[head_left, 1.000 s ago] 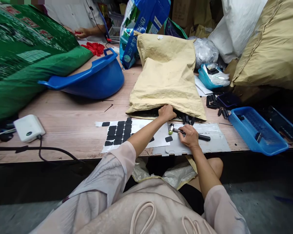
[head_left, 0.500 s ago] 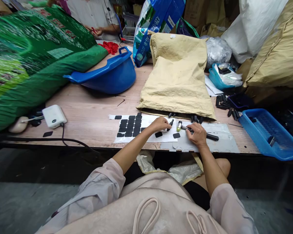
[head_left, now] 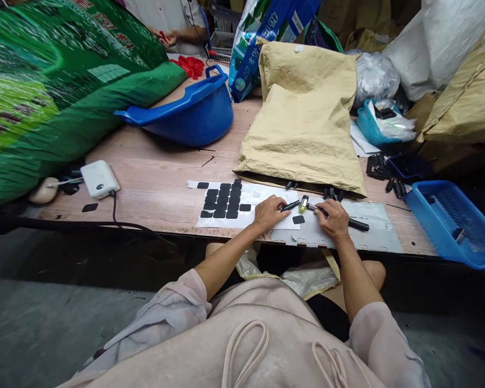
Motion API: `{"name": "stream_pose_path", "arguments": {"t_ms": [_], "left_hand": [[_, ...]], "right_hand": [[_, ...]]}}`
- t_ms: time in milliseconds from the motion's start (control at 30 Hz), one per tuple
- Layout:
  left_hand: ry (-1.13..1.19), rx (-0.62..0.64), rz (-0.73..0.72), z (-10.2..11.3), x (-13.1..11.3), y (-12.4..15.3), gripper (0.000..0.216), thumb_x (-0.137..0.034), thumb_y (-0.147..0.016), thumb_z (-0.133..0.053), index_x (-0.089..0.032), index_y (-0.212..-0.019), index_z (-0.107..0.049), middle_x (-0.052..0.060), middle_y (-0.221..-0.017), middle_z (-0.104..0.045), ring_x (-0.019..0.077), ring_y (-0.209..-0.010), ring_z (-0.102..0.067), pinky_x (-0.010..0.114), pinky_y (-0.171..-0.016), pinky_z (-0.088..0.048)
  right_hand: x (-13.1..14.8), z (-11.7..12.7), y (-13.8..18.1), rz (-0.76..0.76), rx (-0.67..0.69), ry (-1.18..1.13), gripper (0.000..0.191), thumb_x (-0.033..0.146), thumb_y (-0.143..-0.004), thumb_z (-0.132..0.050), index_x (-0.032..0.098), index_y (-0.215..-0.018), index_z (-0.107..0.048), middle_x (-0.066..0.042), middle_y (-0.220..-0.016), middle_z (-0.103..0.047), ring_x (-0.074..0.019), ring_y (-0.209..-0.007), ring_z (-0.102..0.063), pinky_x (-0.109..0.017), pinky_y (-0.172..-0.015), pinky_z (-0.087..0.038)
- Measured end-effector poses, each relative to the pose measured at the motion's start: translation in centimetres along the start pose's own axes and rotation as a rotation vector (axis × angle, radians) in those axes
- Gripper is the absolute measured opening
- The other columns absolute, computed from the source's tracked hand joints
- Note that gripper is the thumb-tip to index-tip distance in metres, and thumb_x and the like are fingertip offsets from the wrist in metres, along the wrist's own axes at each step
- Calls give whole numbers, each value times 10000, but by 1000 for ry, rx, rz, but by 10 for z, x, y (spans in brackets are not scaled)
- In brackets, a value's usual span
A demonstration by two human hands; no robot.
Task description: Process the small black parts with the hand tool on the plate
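While the left hand (head_left: 270, 212) pinches a slim black piece (head_left: 291, 205) just right of the frame's centre, the right hand (head_left: 333, 218) grips the hammer (head_left: 303, 203) by its shaft, the head beside the piece's tip; whether they touch cannot be told. White sheet (head_left: 248, 219) and grey board (head_left: 375, 226) lie beneath, lower centre to lower right. The step in hand appears to be positioning the piece; the next move would call for a steady pinch, fingertips clear of the head.
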State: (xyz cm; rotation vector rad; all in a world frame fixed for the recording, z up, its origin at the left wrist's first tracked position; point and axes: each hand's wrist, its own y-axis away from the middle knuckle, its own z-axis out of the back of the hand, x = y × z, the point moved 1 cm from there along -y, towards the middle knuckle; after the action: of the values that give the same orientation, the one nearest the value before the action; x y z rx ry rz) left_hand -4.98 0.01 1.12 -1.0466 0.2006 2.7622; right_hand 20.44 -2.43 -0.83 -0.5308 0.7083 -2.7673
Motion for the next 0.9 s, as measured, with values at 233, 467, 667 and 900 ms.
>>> {"name": "stream_pose_path", "arguments": {"t_ms": [233,467,667,900], "left_hand": [[45,-42,-61,-8,4,1,208,-334,-860,-777,-272,-1058,-784,-5,-958,-706,158,-899,-661,256,-744,-456],[58,-42,-53,-3,0,1,193,-334,-875,-755,-250,-1049,-771,3,-941,-711,170,-904,-658,257,-751,-452],[47,-27,-48,0,-4,2,165,-319,-891,-742,-250,-1036,-784,6,-974,-704,163,-922,-656,251,-733,-440],[50,-31,-45,-2,-3,2,164,-306,-891,-749,-248,-1043,-771,0,-995,-704,160,-937,-656,253,-755,-444]], "right_hand": [[17,13,3,-26,-93,19,261,339,-1010,-533,244,-1103,-757,-65,-1019,-732,-189,-927,-667,-277,-792,-500],[56,22,11,-97,27,-62,353,321,-1042,-474,274,-1282,-728,-68,-1015,-732,-185,-908,-678,-270,-774,-511],[68,18,9,-92,17,-131,358,304,-1051,-463,265,-1284,-732,-68,-990,-730,-183,-913,-680,-274,-809,-517],[74,18,6,-105,8,-105,339,299,-1046,-481,265,-1251,-749,-58,-948,-727,-179,-894,-678,-264,-765,-499]]}}
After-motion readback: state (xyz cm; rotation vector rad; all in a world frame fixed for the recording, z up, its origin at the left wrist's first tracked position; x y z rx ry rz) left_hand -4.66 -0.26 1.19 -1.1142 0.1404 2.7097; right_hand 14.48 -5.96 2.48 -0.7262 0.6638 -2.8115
